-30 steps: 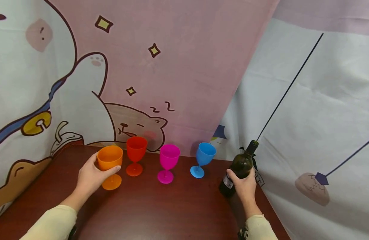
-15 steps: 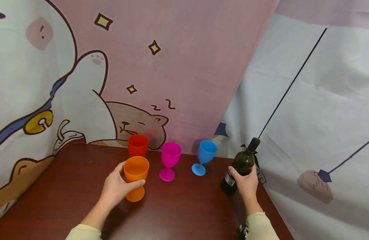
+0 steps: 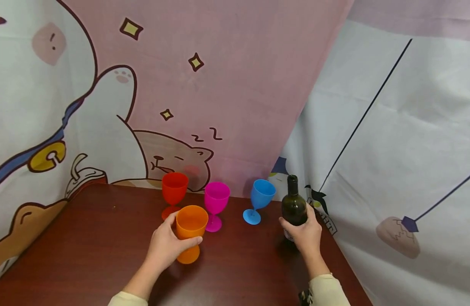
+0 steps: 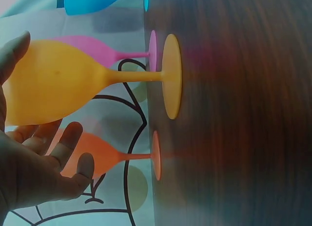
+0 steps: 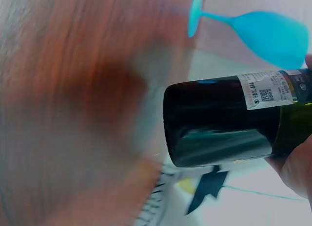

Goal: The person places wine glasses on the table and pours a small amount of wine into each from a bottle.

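I have the left hand (image 3: 167, 245) curled round the orange goblet (image 3: 192, 222) in front of the magenta goblet (image 3: 217, 199), and the right hand (image 3: 306, 233) gripping the dark bottle (image 3: 294, 207) near the blue goblet (image 3: 263, 194).

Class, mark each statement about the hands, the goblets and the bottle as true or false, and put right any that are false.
1. The left hand holds the orange goblet. True.
2. In the head view, the magenta goblet stands between the red goblet and the blue goblet. True.
3. The right hand grips the blue goblet. False: it grips the dark bottle.
4. The red goblet lies on its side. False: it stands upright on the table.
5. The dark bottle bears a white label with a square printed code. True.
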`<state>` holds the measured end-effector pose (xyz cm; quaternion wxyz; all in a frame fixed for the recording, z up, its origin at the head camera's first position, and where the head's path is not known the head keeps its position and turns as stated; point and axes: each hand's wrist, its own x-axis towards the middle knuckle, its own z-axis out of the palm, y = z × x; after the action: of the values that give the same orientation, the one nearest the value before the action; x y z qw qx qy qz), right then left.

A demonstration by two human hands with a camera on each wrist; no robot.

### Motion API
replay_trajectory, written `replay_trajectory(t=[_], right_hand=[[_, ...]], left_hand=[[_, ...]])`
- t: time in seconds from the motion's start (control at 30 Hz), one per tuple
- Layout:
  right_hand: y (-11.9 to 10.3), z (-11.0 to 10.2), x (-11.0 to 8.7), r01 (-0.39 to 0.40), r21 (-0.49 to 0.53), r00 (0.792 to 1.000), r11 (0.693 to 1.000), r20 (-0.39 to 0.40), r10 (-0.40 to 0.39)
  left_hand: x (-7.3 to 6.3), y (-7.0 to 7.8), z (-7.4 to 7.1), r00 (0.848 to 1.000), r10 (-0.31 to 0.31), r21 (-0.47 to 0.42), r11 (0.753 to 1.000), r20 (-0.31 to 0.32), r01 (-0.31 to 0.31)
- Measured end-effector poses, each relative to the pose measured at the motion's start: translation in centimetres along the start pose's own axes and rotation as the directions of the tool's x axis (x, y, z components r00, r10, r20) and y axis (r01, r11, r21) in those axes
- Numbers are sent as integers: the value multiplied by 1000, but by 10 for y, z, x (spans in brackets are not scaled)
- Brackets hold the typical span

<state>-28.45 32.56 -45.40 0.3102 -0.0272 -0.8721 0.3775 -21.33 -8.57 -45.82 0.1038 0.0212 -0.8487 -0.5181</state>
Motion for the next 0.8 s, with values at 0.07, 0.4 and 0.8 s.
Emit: replay_trajectory(t=[0.07,0.4,0.8], right_hand=[[-12,-1,-3,43,-11,999,999,19,-43],[-77,-2,-19,398,-13,908,917,145,-392],[-109,5,-32,637,-217,766,740,288,-575]], left_hand=[[-1,1,2,1000,1,3,1000,-4,-1],[-1,1,4,1000,16,28,999,-13,-16],[-1,0,4,1000,25,36,999,-18,-24]])
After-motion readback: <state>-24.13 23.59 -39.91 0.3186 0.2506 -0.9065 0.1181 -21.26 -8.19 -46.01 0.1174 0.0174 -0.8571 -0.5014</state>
